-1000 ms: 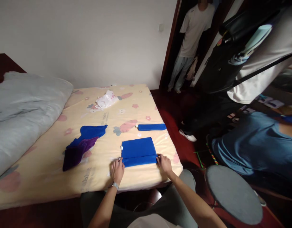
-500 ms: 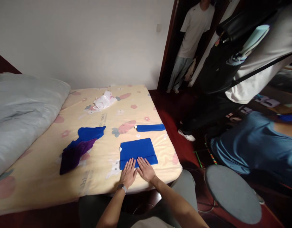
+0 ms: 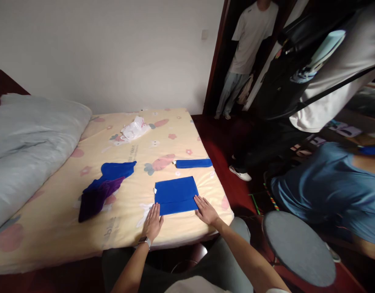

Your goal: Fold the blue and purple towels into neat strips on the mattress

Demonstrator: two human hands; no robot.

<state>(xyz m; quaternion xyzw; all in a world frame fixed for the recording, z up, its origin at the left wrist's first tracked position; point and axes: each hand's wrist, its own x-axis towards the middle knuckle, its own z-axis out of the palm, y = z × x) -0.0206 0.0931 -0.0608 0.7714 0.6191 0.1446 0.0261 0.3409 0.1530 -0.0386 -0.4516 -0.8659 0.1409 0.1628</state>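
Observation:
A blue cloth [image 3: 176, 191] lies flat on the bed near its front edge, its near strip folded over, with a small white tag at its left side. My left hand [image 3: 153, 221] rests flat at the cloth's near left corner, fingers stretched out, a watch on the wrist. At the right edge, my right hand [image 3: 206, 209] lies with extended fingertips touching the cloth. Beyond it is a narrow folded blue cloth [image 3: 193, 163]. To the left, a crumpled blue cloth [image 3: 118, 171] is partly covered by a purple cloth [image 3: 94, 201].
A white plastic bag [image 3: 135, 129] sits farther back on the patterned bed sheet [image 3: 135, 232]. Grey bedding [image 3: 35, 142] fills the left side. On the right are a round grey stool [image 3: 299, 247], a person in a blue shirt [image 3: 315, 187] and two standing people.
My hands have moved apart from the middle of the folded strip, the left to the cloth's left corner and the right to its right edge. The cloth stays in place.

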